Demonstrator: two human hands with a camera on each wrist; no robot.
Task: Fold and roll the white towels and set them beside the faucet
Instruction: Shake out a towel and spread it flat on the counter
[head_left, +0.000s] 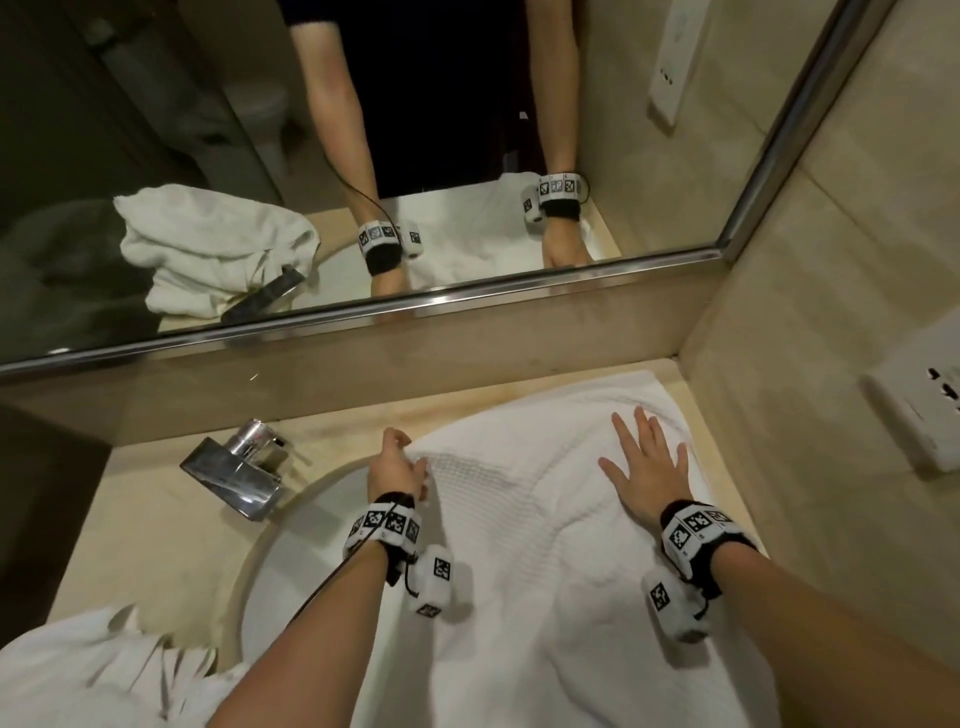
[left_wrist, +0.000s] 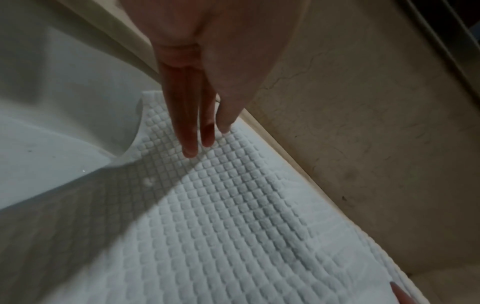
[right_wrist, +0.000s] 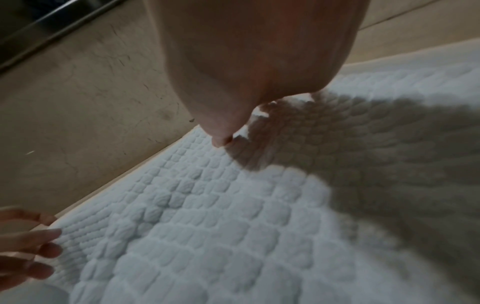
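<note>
We see a white waffle-weave towel (head_left: 545, 561) spread flat across the right part of the desk (head_left: 156, 525), its left portion draped over the rim of the sink (head_left: 291, 561). The towel's far edge lies near the low back wall (head_left: 415, 353) under the mirror (head_left: 363, 156), with a narrow strip of bare desk between them; its right edge lies close along the side wall (head_left: 810, 415), so open room remains only to the left, toward the faucet (head_left: 239, 475). A second white towel (head_left: 78, 675) lies crumpled at the near left corner, well apart from the faucet.

We note the left hand (head_left: 397, 467) at the spread towel's far left corner, fingers (left_wrist: 191, 131) extended and close together, tips touching the weave and gripping nothing. The right hand (head_left: 647, 462) rests palm-down on the towel's far right area, fingers splayed and straight, pressing flat rather than grasping. Both forearms reach forward, roughly parallel, and each wrist carries a marker-patterned band (head_left: 384, 525).
</note>
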